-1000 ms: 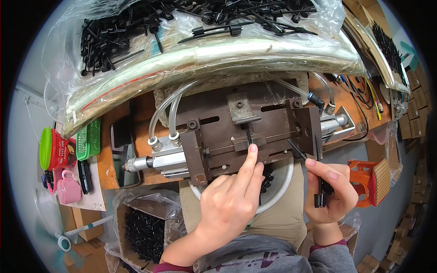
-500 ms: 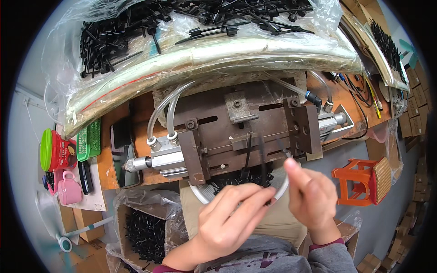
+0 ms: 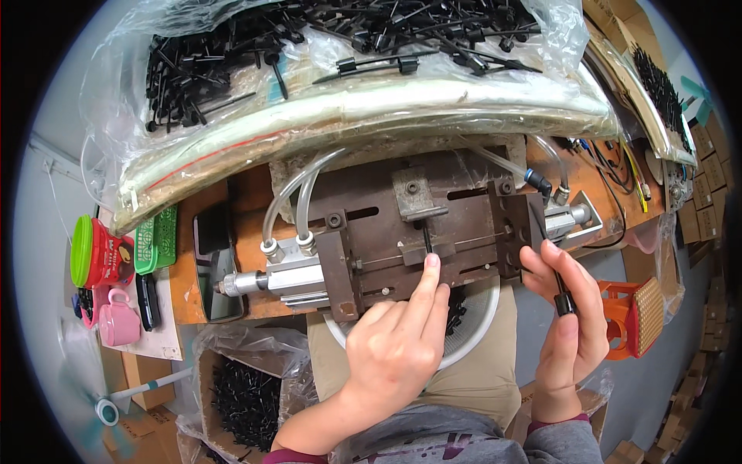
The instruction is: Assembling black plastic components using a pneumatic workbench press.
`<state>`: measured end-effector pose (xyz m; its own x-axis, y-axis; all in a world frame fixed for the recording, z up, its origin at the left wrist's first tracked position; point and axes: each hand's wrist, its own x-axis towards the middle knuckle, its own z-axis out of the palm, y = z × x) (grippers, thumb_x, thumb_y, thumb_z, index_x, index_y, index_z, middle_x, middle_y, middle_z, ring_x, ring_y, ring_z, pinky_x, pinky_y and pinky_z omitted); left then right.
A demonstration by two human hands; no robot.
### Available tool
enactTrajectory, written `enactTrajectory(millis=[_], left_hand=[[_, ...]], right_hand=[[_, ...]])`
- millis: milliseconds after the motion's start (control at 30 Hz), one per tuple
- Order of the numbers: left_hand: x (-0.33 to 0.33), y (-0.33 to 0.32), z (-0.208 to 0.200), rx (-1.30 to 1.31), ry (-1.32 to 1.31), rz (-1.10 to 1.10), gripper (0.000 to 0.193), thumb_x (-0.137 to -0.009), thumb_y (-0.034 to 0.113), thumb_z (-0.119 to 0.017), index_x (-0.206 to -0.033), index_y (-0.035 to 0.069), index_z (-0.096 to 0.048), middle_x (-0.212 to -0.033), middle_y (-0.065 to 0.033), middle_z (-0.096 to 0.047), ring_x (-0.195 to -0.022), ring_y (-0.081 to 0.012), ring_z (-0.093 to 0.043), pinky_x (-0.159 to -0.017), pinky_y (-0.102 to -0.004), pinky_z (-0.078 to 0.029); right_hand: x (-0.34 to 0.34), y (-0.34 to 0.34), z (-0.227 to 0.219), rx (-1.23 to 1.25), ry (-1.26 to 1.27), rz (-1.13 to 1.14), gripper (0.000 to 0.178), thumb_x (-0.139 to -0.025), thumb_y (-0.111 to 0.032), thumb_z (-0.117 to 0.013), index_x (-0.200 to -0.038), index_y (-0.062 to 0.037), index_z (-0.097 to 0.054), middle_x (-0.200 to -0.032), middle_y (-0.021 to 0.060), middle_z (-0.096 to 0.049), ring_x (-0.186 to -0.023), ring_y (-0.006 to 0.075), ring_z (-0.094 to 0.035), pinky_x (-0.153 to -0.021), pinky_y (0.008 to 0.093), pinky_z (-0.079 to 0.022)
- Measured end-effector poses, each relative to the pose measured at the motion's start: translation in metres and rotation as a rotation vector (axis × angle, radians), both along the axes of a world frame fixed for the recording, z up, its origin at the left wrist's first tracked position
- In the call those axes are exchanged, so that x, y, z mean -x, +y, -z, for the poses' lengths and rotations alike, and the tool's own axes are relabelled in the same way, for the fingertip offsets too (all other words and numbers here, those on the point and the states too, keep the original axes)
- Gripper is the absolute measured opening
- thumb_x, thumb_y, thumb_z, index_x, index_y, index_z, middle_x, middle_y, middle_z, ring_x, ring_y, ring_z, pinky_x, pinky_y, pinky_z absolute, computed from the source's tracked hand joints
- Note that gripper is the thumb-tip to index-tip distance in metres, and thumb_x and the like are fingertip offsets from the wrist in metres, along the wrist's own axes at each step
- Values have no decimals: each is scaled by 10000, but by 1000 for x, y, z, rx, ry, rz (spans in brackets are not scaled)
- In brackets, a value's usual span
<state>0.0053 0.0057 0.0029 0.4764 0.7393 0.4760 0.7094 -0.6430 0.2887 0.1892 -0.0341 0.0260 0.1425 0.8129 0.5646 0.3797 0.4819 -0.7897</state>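
Observation:
My left hand [image 3: 394,344] has its index finger stretched out, its tip on a thin black cable tie [image 3: 427,238] lying across the small metal block in the middle of the brown metal fixture [image 3: 379,174]. Its other fingers curl loosely, and the thumb is hidden. Off the fixture's right end, my right hand [image 3: 572,340] is closed on another black cable tie [image 3: 566,301], which stands nearly upright with its barrel-shaped head low between thumb and fingers. Below the fixture, a white basket [image 3: 483,336] on my lap holds black pieces, partly covered by my left hand.
A plastic-lined tray [image 3: 371,100] heaped with black ties spans the back. Air cylinders [image 3: 290,282] with clear hoses [image 3: 280,201] flank the fixture. At left are a phone [image 3: 216,271] and a pink cup [image 3: 118,321]; an orange stool [image 3: 618,309] stands right, a box [image 3: 247,402] of ties below left.
My hands have separated: the left moved up to the tie on the fixture, the right moved right, now showing a tie. The basket shows more fully. The view has shifted slightly.

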Motion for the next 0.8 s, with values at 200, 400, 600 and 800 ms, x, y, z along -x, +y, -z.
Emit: enactTrajectory(millis=[200,400,600,800], left_hand=[[14,15,-33,185,-108,131,321,-715,137,-838,-1007,58,-733,-1107,-112,-729,-643,-151,-669,-586,-262,-505],[19,101,-89,-270,-272,-2,193,-755,12,-780,-943,26,-741,-1021,-114,-751,-938,-223,-706,-820,-321,-544],[23,184,-96,-37,-89,-85,210,-842,134,-718,-1029,47,-758,-1031,-148,-742,-981,-292,-708,-882,-348,-525],[15,200,-110,-82,252,70,247,-811,98,-674,-1037,49,-759,-989,-139,-744,-917,-299,-705,-851,-392,-545]], right_hand=[[-6,-1,-13,164,-67,-213,352,-724,77,-796,-1034,46,-633,-1309,332,-575,-1062,337,-706,-907,393,-563],[6,5,0,124,-544,-245,277,-762,-10,-751,-1004,45,-626,-1312,235,-591,-1102,364,-636,-930,434,-533],[25,20,18,-12,-844,-179,169,-778,-56,-637,-929,9,-595,-1324,256,-593,-774,220,-661,-756,322,-536],[26,24,11,50,-921,-139,192,-759,-74,-715,-923,-27,-628,-1315,186,-632,-575,172,-588,-567,276,-488]])
